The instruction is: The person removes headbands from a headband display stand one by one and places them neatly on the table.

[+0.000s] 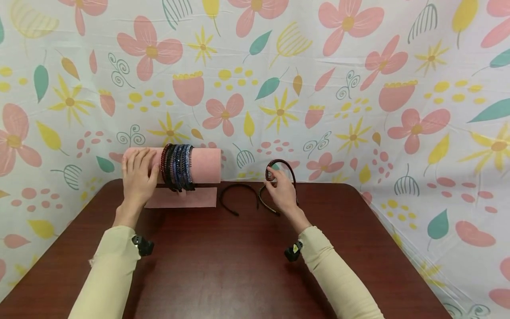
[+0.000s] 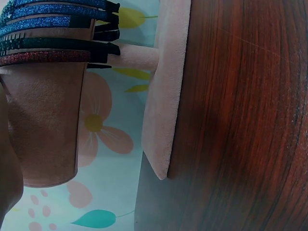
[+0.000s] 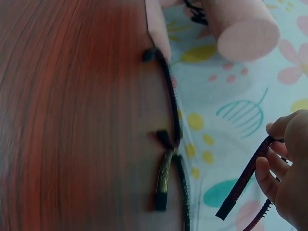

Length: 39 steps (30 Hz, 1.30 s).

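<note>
My left hand (image 1: 138,177) rests on the left end of a pink, velvety headband stand (image 1: 206,166), its fingers lying over the horizontal roll. Several headbands (image 1: 178,167), black, blue glitter and dark red, circle the roll just right of that hand. In the right wrist view, my right hand (image 3: 291,168) pinches a dark red toothed headband (image 3: 245,175) between thumb and fingers. It is raised above the table's back edge, its ends pointing down. Below it lies a gold-glitter headband (image 1: 268,204), partly hidden by my right hand. A black headband (image 1: 223,197) lies left of that one.
The stand's flat pink base (image 1: 199,198) sits at the back of the dark red-brown table (image 1: 239,261). A flower-patterned cloth (image 1: 239,53) hangs directly behind the table's back edge. A neck (image 2: 137,57) joins roll and base.
</note>
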### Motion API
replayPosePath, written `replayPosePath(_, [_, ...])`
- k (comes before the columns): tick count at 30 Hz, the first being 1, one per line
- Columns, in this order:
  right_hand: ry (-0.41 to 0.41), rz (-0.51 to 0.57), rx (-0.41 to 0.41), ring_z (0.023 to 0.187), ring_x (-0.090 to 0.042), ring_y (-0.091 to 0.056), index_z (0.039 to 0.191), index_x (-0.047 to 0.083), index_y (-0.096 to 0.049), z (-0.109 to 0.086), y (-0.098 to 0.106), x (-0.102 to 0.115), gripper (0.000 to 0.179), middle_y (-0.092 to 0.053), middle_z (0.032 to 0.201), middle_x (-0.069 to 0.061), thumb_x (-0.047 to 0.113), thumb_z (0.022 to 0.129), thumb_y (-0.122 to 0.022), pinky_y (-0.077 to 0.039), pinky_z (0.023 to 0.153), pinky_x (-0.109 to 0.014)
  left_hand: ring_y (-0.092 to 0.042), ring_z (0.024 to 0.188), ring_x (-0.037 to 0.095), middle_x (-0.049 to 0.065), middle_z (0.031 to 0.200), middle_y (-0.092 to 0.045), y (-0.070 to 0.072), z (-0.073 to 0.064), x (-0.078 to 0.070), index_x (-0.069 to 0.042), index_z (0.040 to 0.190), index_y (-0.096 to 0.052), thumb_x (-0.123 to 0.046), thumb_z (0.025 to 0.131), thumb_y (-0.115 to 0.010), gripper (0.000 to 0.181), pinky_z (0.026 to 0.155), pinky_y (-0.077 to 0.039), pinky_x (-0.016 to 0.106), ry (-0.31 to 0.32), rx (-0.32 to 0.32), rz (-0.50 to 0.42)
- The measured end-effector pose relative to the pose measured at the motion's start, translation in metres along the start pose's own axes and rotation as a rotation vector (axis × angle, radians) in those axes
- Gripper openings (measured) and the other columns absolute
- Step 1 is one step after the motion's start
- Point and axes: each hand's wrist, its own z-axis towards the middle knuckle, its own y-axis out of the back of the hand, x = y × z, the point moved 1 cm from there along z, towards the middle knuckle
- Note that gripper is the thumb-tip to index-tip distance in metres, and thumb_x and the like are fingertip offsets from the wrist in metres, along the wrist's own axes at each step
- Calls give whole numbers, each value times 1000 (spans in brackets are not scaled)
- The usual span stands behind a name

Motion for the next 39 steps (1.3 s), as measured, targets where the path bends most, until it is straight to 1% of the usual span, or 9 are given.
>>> replayPosePath(6, [-45,-40,3,85,-21,-68,141,17,-56,-1,12,-27,49,-59,100,-4,21,94,-68,-41,56,-29,-26,145,34,15,151,-42,-1,0,0,-8,142,-49,-31,103,-44,45,125,0,53,-10,-3,-7])
replayPosePath(7, [-55,-47,7,84,-21,-66,141,18,-56,-2,14,-30,49,-60,100,-4,21,94,-68,-41,56,-29,-26,145,34,15,151,-42,-1,0,0,-8,141,-49,-31,103,-44,45,125,-1,52,-11,-6,-7])
replayPosePath(10, [-75,-73,7,75,-20,-57,141,18,-57,-4,18,-41,50,-60,99,-5,20,93,-69,-36,55,-30,-27,145,34,15,150,-43,-1,0,0,-7,141,-50,-31,103,-44,44,125,-1,52,-14,-13,-4])
replayPosePath(13, [-88,-99,9,67,-20,-50,140,18,-57,-7,21,-51,50,-60,100,-6,20,92,-70,-34,54,-30,-27,145,35,16,150,-43,-1,0,0,-7,140,-50,-30,103,-45,44,125,-1,52,-16,-22,-5])
replayPosePath(20, [-124,-134,29,68,-20,-52,141,17,-57,-15,27,-70,51,-62,106,-7,21,92,-70,-37,53,-31,-26,145,35,16,150,-43,1,-1,-2,-7,141,-49,-28,103,-45,44,125,-1,52,-15,-19,-5])
replayPosePath(25, [-165,-146,56,63,-20,-49,142,18,-55,-19,31,-82,51,-62,107,-6,22,93,-69,-35,52,-31,-26,146,35,16,151,-42,2,-1,-3,-7,141,-49,-29,103,-44,44,125,0,51,-11,-12,-3])
replayPosePath(30, [-180,-111,74,59,-19,-44,142,12,-55,-23,35,-91,51,-61,105,-9,18,93,-69,-32,50,-29,-27,145,36,16,150,-43,2,-1,-3,-7,141,-50,-28,103,-45,44,125,-1,52,-14,-17,-7])
replayPosePath(33, [-183,-89,93,62,-20,-44,141,8,-54,-25,37,-96,51,-59,104,-11,16,93,-68,-33,53,-30,-27,145,35,16,150,-43,1,0,-3,-7,141,-50,-28,103,-45,44,125,-1,51,-14,-18,-6])
replayPosePath(39, [-172,-78,100,76,-23,-51,140,3,-54,-26,39,-104,50,-59,102,-14,13,93,-68,-39,67,-34,-26,145,35,16,150,-43,1,-1,-2,-8,141,-49,-28,103,-45,44,125,-1,52,-13,-17,-5])
